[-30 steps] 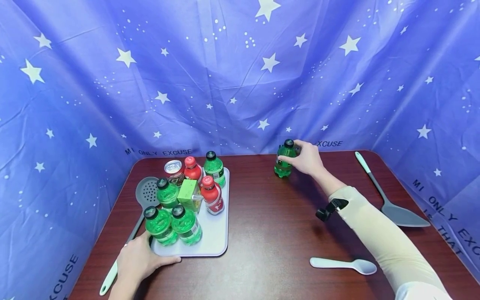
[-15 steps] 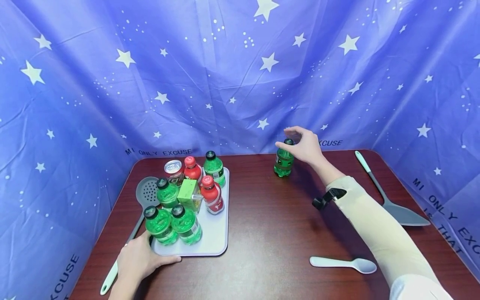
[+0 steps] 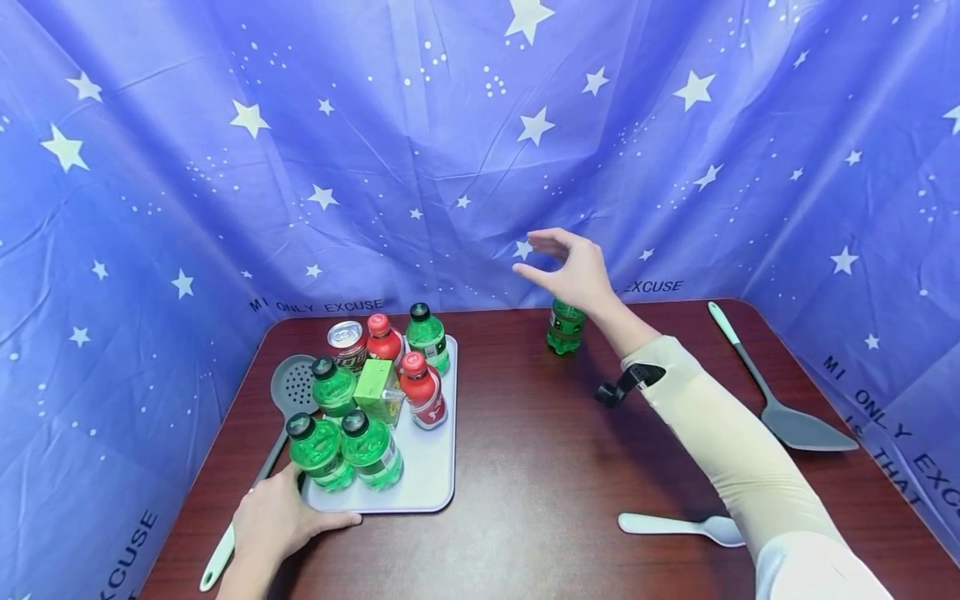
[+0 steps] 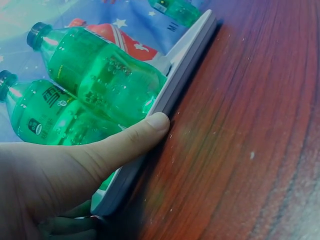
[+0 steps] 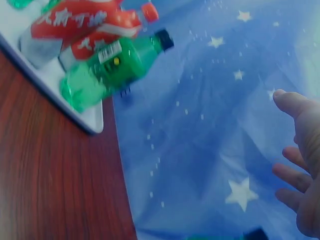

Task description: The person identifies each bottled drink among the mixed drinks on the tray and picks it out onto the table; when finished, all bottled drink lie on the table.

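Note:
My left hand (image 3: 273, 517) holds a white tray (image 3: 431, 479) by its near left corner, the thumb (image 4: 135, 137) lying against the near rim in the left wrist view. Upright on the tray are several green soda bottles (image 3: 372, 458) with black caps, two red bottles (image 3: 425, 396), a soda can (image 3: 348, 343) and a green box (image 3: 377, 387). My right hand (image 3: 577, 271) is raised with thumb and fingers spread apart and nothing between them. Behind its wrist a single green soda bottle (image 3: 564, 333) stands on the table near the back edge, its cap hidden from the head camera.
A slotted spoon (image 3: 288, 392) lies along the tray's left side. On the right are a grey spatula (image 3: 802, 425) with a pale green handle and, nearer the front, a small pale spoon (image 3: 667, 525). A blue star-patterned curtain (image 3: 465, 167) surrounds the brown table (image 3: 540, 475).
My right hand has let go of the lone green soda bottle, leaving it standing, and has risen and moved left. The left hand stays at the tray corner.

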`<action>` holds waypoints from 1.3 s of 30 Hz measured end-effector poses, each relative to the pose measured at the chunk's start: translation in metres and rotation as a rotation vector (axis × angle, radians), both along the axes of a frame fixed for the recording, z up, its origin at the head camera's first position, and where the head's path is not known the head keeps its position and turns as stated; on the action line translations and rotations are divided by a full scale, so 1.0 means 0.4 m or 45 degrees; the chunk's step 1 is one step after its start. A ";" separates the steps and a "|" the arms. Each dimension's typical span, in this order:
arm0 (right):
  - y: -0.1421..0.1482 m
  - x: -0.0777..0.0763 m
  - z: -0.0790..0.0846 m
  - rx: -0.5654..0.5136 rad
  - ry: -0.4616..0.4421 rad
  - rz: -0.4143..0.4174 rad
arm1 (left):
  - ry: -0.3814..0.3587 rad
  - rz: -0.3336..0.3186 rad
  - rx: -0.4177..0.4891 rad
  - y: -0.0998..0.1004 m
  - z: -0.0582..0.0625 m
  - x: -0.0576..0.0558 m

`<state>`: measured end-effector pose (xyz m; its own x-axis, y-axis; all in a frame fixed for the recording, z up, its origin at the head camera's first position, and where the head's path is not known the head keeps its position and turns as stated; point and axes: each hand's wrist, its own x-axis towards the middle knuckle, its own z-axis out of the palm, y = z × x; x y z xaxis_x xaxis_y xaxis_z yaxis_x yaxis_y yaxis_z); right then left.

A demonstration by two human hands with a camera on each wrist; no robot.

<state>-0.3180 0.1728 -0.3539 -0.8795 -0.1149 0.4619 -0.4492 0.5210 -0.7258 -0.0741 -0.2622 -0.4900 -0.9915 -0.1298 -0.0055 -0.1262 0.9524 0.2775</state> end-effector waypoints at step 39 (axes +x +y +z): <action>-0.318 0.068 -0.179 0.041 -0.129 0.386 | -0.006 0.015 0.008 0.000 0.002 0.003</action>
